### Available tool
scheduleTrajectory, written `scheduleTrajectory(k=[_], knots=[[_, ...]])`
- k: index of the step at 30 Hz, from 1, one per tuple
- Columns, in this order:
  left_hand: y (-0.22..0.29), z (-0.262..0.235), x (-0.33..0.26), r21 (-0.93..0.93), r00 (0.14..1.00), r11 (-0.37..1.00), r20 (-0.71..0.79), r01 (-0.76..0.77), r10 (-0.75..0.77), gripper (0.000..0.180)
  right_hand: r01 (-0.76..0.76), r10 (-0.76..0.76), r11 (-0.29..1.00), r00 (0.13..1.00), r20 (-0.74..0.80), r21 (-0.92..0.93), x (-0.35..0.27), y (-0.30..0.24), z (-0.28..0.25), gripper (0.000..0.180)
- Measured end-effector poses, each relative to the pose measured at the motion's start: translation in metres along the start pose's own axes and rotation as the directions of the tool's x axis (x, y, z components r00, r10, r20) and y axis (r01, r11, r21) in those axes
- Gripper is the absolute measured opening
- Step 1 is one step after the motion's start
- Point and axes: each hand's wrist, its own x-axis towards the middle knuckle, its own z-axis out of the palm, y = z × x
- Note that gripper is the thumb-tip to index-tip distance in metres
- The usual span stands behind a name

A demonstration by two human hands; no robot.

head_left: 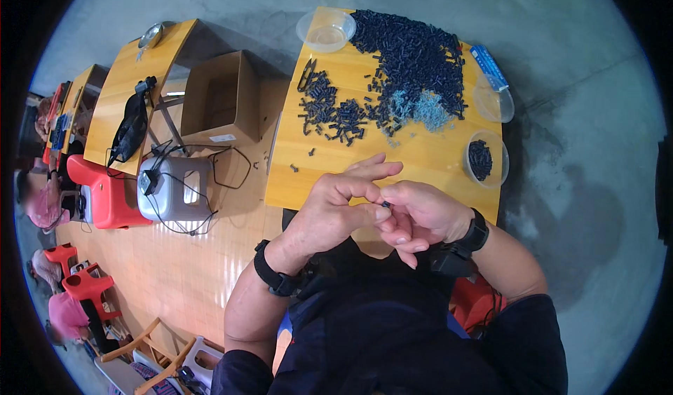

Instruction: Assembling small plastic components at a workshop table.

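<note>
Above the near edge of the yellow table (420, 167), my left hand (329, 209) and my right hand (431, 216) meet. Thumbs and forefingers close on a small dark cylindrical piece (385, 204), mostly hidden by the fingertips; the left hand's other fingers stretch out. Beyond them spreads a large pile of short dark cylindrical pieces (410, 48), with a heap of tiny light-blue parts (429, 107) at its near side. To the left lies a smaller scatter of dark pieces (326, 107). A clear round tub (498, 178) at the right edge holds more dark pieces.
A clear bowl (326, 41) stands at the far left corner, with black thread snips (306, 76) nearer. At right are a blue-and-white box (489, 67) and a clear container (503, 107). Leftward stand a cardboard box (242, 114), a grey stool (172, 192), cables and another table (165, 44); people sit farther off.
</note>
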Motion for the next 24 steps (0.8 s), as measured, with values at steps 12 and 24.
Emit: scheduleTrajectory(k=[12, 24], knots=[[-0.002, 0.005, 0.001, -0.045, 0.997, 0.999, 0.071, 0.015, -0.012, 0.012, -0.05, 0.05, 0.998, 0.999, 0.0, -0.029, -0.004, 0.005, -0.003, 0.048], [0.003, 0.004, -0.002, -0.236, 0.977, 0.949, 0.092, 0.209, -0.192, 0.015, 0.108, -0.105, 0.987, 0.994, -0.024, 0.119, 0.006, 0.032, 0.006, 0.04]])
